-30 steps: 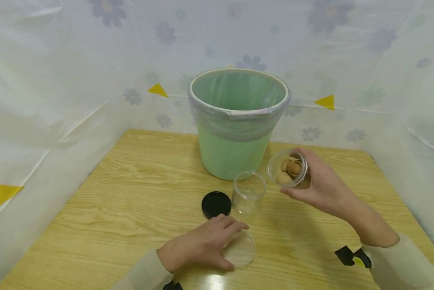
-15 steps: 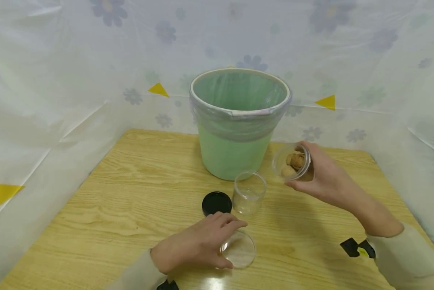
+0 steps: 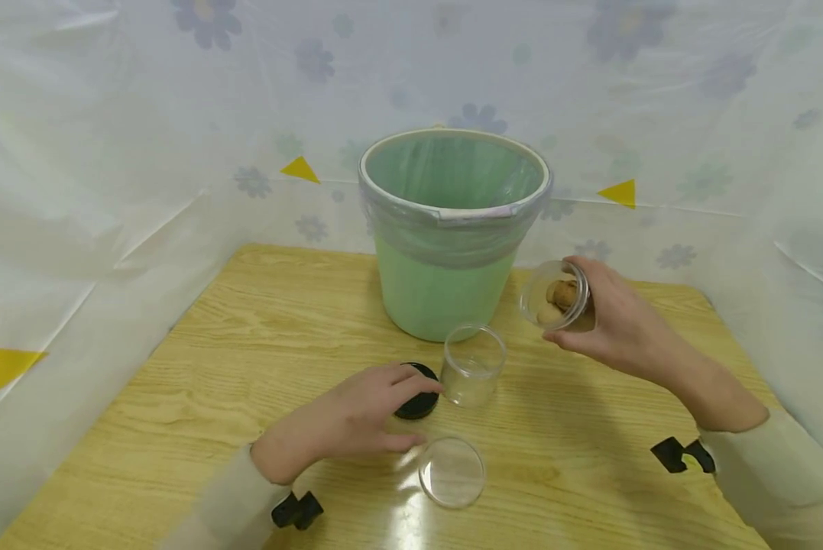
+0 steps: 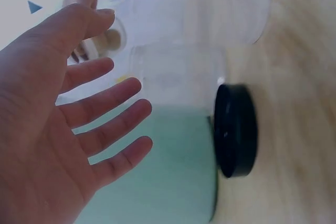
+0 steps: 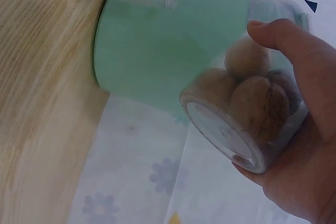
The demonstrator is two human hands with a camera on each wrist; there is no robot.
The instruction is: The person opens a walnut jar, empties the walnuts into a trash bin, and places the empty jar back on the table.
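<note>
My right hand (image 3: 610,325) grips a clear jar of walnuts (image 3: 556,295) (image 5: 247,114), tipped on its side with the mouth facing left, beside the green bin (image 3: 452,229). My left hand (image 3: 356,416) hovers flat and open over the black lid (image 3: 416,401) (image 4: 235,129), its fingers spread (image 4: 105,124). An empty clear jar (image 3: 473,365) stands upright between the two hands. A clear round lid (image 3: 452,472) lies on the wooden table (image 3: 198,367) just right of my left hand, apart from it.
The green bin is lined with a plastic bag and stands at the back middle of the table. Flowered plastic sheeting (image 3: 108,153) walls in the table on the left, back and right. Black wrist mounts (image 3: 297,510) show on both sleeves.
My left hand has let go of the clear lid and moved up and left over the black lid. My right hand has lifted the walnut jar slightly up and to the right.
</note>
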